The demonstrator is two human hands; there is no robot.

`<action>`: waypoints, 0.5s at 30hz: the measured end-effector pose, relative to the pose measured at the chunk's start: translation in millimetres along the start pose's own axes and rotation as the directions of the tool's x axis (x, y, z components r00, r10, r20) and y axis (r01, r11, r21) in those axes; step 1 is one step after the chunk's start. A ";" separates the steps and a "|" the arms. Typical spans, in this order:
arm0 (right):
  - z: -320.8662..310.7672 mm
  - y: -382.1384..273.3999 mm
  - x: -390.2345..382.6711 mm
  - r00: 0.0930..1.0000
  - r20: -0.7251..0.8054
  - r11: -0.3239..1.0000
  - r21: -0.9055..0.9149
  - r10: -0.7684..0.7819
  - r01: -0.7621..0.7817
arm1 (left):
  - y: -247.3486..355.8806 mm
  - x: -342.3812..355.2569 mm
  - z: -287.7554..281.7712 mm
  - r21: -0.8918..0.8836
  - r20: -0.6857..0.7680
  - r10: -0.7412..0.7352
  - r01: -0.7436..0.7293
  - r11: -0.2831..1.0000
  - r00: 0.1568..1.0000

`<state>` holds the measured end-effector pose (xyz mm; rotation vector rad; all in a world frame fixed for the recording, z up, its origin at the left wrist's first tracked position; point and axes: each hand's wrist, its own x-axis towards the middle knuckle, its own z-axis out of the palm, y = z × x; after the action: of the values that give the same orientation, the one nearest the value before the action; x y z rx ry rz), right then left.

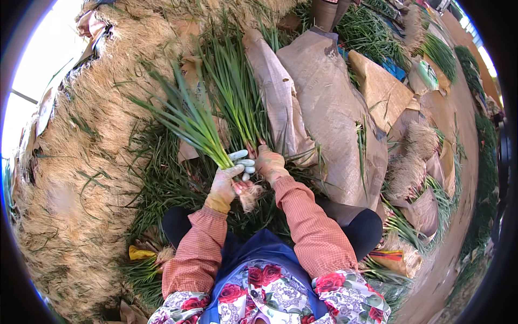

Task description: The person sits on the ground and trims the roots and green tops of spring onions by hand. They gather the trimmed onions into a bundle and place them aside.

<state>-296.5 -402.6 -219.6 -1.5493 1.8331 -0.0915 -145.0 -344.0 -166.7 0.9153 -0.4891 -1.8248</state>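
Observation:
My left hand [222, 186], in a worn glove with pale blue-white fingertips, is closed around a bunch of green onions [202, 129]. Its long leaves fan up and to the left, and the reddish bulbs and stringy roots [249, 195] stick out below the hand. Right beside it, my right hand [271, 163], gloved and dirt-stained, has its fingers curled at the base of a second batch of green onions [233, 92], which lies pointing away from me. The palm side of the right hand is hidden. Loose green leaves [162, 173] lie beneath and around both hands.
Brown woven sacking [329, 102] covers the ground to the right, with a folded piece [278, 92] nearer the onions. A broad mass of pale dry roots [81, 178] spreads on the left. More bundles [415, 156] lie far right. Another person's legs [325, 13] show at the top.

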 end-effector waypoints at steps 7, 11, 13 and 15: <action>-23.0 27.4 -25.5 0.962 -0.087 0.873 0.403 -0.260 0.273 | -2.3 17.3 -16.6 -0.061 -0.119 -0.006 -0.001 0.998 0.993; -21.1 4.6 -61.8 0.779 -0.384 0.862 -0.103 -0.495 0.497 | -20.6 26.1 -11.8 0.102 -0.161 0.038 -0.022 0.995 0.986; -16.5 8.1 -71.3 0.566 -0.480 0.701 -0.160 -0.670 0.695 | -10.4 27.1 9.4 0.220 -0.190 -0.002 0.045 0.974 0.982; 1.6 17.8 -66.4 0.786 -0.377 0.799 0.168 -0.490 0.578 | -7.9 31.5 2.2 0.208 -0.166 -0.083 0.117 0.971 0.983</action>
<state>-309.3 -338.6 -198.1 -1.8859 1.4513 -0.8790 -158.3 -369.2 -182.3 1.2425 -0.5596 -1.7964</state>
